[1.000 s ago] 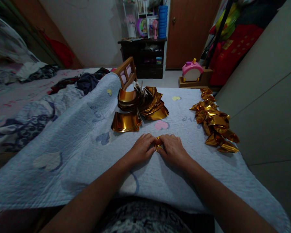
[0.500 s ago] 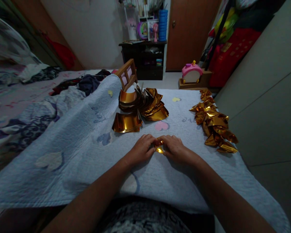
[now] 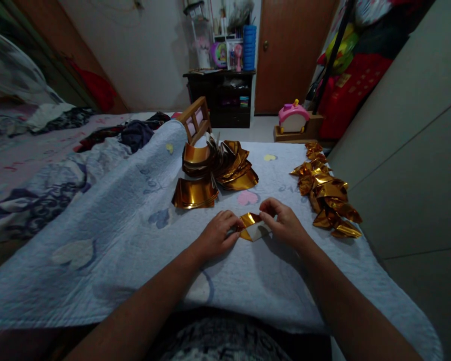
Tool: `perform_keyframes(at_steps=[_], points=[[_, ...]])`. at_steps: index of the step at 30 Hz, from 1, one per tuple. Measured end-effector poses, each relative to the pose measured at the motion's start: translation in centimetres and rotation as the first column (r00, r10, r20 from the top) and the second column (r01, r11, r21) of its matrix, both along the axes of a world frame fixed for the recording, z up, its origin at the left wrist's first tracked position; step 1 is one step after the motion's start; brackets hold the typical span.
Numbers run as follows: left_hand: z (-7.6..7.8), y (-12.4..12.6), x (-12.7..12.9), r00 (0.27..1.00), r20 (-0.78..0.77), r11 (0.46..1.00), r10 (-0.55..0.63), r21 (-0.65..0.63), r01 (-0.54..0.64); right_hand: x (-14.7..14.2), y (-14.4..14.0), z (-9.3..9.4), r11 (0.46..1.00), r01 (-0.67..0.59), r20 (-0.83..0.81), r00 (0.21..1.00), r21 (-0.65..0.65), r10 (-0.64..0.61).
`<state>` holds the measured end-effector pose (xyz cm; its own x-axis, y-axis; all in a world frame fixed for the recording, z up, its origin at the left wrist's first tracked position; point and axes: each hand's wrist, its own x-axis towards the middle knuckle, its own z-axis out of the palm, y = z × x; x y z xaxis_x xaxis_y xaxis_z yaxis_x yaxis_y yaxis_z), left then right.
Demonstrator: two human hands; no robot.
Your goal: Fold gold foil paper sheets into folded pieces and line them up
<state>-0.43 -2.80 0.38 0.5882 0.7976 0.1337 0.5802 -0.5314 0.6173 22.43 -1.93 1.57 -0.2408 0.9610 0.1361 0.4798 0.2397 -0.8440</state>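
A small gold foil sheet [image 3: 252,226] is pinched between the left hand [image 3: 218,233] and the right hand [image 3: 283,222], low over the pale blue quilt [image 3: 108,230]. Flat gold sheets [image 3: 214,170] are stacked beyond; folded gold pieces [image 3: 328,193] are heaped to the right

Left edge of the gold sheet [image 3: 252,226] hidden under the fingers of the left hand [image 3: 216,234]; right corner covered by the right hand [image 3: 283,223]. Both forearms cut off by the bottom edge. Items on the far dark shelf [image 3: 221,98] too small to tell.
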Motion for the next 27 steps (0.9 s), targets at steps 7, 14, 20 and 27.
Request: perform_keyframes(at_steps=[7, 14, 20, 27], points=[[0.0, -0.2, 0.0, 1.000, 0.017, 1.000, 0.011, 0.012, -0.011, 0.0, 0.9, -1.8, 0.994, 0.024, 0.389, 0.919, 0.103, -0.063], [-0.3, -0.1, 0.1, 0.999, 0.017, 0.999, 0.036, 0.027, -0.037, -0.3, 0.6, -1.9, 0.994, -0.004, 0.473, 0.880, 0.110, -0.049], [-0.9, 0.3, 0.2, 0.976, -0.060, 0.972, 0.211, 0.114, -0.204, -0.7, 0.4, -1.7, 0.995, 0.020, 0.534, 0.843, 0.095, -0.068], [-0.8, 0.4, 0.2, 0.980, -0.074, 0.981, 0.185, 0.070, -0.180, -0.9, 0.4, -2.0, 0.993, 0.051, 0.522, 0.847, 0.107, -0.099]])
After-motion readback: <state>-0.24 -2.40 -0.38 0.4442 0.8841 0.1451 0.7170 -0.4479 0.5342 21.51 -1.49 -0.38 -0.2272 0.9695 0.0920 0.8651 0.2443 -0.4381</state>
